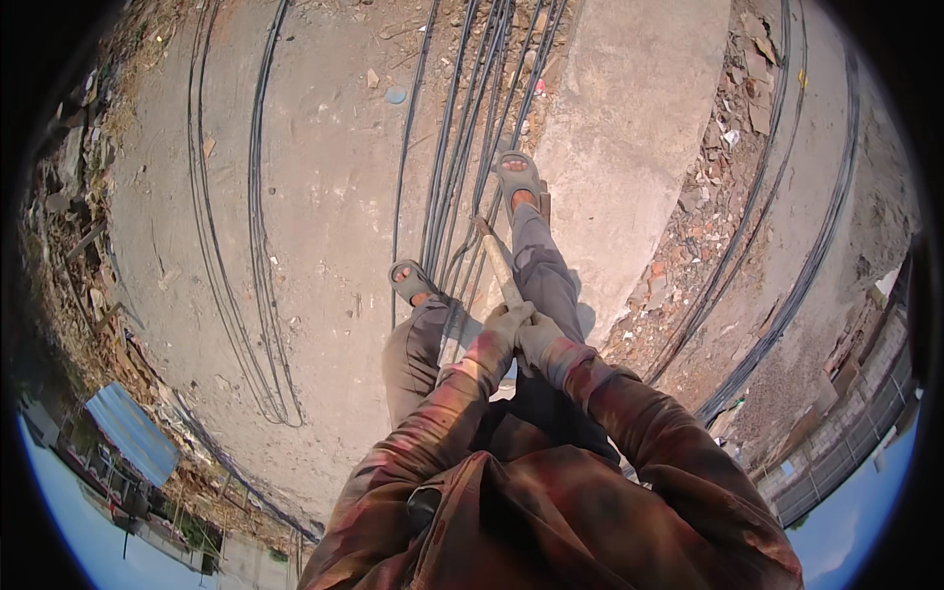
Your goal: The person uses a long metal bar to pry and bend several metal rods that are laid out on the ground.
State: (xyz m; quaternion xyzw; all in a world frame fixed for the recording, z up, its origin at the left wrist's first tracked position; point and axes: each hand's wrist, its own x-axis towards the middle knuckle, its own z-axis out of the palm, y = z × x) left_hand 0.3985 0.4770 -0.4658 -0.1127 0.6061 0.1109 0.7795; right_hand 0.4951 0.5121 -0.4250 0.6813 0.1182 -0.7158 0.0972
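Both my hands wear pale gloves and close round a pale wooden pole (500, 267) in front of my waist. My left hand (505, 323) and my right hand (538, 336) sit close together, touching or nearly so. The pole slants forward and slightly left, its darker far tip over a bundle of long dark rods or cables (462, 128). Whether that tip touches the bundle, I cannot tell. My sandalled left foot (411, 282) stands beside the bundle's near part; my right foot (519, 175) is farther forward at its right edge.
More thin dark lengths (258, 177) lie on the dusty ground to the left, looped at the near end. A concrete strip (639, 128) runs on the right, beside rubble (678, 246) and further dark strands (826, 236). A blue corrugated sheet (133, 433) lies at the far left.
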